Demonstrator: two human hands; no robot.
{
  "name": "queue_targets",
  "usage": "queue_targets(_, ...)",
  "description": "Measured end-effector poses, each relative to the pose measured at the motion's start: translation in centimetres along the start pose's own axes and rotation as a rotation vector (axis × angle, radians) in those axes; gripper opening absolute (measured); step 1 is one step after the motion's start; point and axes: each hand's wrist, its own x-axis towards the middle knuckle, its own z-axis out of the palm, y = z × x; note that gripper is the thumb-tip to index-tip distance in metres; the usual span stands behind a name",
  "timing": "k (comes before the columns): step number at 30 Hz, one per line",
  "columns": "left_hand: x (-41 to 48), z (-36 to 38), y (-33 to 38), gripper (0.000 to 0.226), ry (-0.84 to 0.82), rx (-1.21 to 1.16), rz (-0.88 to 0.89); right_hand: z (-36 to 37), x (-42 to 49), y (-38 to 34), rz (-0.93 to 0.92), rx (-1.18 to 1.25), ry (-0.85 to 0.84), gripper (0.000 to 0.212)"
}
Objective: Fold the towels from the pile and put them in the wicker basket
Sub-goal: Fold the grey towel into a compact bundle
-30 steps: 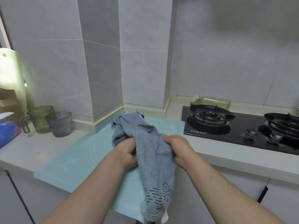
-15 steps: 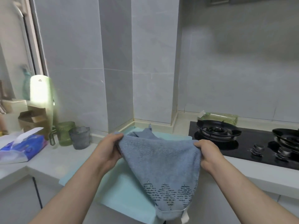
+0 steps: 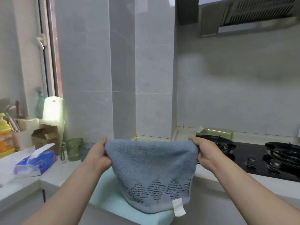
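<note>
Kitchen counter (image 3: 53, 172), teal mat (image 3: 105, 197) below the fingers (image 3: 103, 142): left hand (image 3: 99, 155) and right hand (image 3: 205, 154) each pinch a top corner of the blue towel (image 3: 152, 169), spread between them. I judge nothing folded yet; basket unseen.

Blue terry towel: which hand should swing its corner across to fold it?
Right hand, probably: it pinches the corner of the blue terry towel by the black gas stove, while the left hand holds its corner over the teal mat.
</note>
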Motion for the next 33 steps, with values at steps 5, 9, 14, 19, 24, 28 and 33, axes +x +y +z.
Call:
queue_targets(5, -0.6, 0.0, 0.7, 0.034, 0.072, 0.126, -0.009, -0.4, -1.3, -1.5, 0.055, 0.040, -0.014, 0.052)
queue_targets(9, -2.5, 0.9, 1.5, 0.041, 0.027, 0.180, 0.093, -0.7, -2.7, -2.8, 0.055, 0.031, -0.035, 0.053)
queue_targets(14, -2.5, 1.6, 3.1, 0.009, 0.125, 0.528, 0.288, -0.8, -3.7, -3.9, -0.079, -0.131, -0.037, 0.023)
queue_targets(19, -3.0, 2.3, 5.0, 0.039, 0.080, 0.709, 0.426, -1.2, -3.3, -5.1, -0.228, -0.281, 0.056, 0.023)
queue_targets(24, -3.2, 2.5, 6.7, 0.044, 0.068, 0.789, 0.471, -0.8, -3.5, -6.9, -0.271, -0.361, 0.048, 0.047)
queue_targets(28, -3.6, 2.9, 7.8, 0.019, 0.044, 0.653, 0.512, 0.0, -3.8, -8.4, -0.368, -0.396, -0.005, 0.040)
queue_targets(33, -4.1, 3.0, 8.4, 0.021, 0.046, 0.616, 0.599, 0.8, -3.6, -9.5, -0.401, -0.338, 0.024, 0.016)
